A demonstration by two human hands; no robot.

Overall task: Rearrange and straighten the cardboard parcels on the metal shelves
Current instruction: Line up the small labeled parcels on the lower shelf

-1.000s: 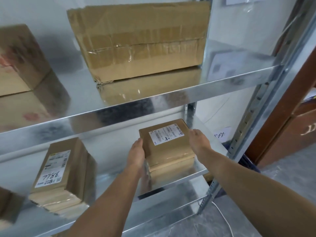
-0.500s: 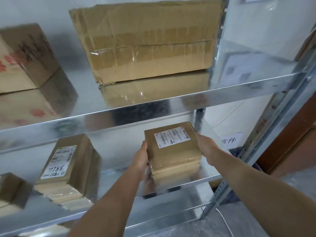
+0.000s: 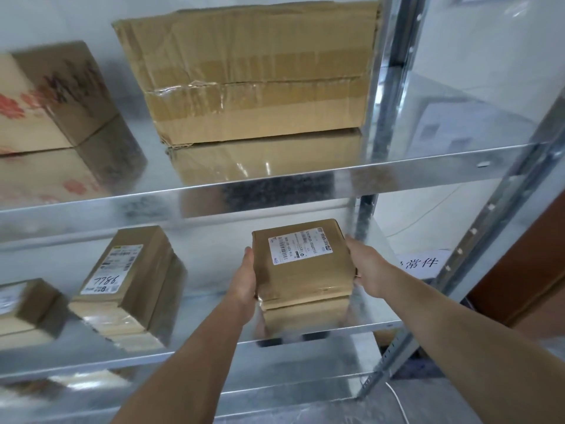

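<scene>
A small taped cardboard parcel (image 3: 305, 270) with a white label on top sits at the right end of the lower metal shelf (image 3: 379, 324). My left hand (image 3: 246, 278) grips its left side and my right hand (image 3: 365, 264) grips its right side. To the left on the same shelf lies a parcel marked 7786 (image 3: 128, 276), turned at an angle, and a smaller parcel (image 3: 24, 307) at the far left. On the upper shelf (image 3: 275, 191) stand a large taped box (image 3: 253, 75) and a box with red print (image 3: 49, 96).
The shelf's upright posts (image 3: 382, 117) rise at the right, one just behind the parcel. A paper sign (image 3: 422, 264) with characters hangs beyond the shelf end. Brown wooden furniture (image 3: 526, 264) stands at the right. A white cable (image 3: 397, 399) lies on the grey floor.
The parcel between my hands has been squared up and sits slightly further right on the lower shelf. My view has shifted a little, showing more of the left parcels.
</scene>
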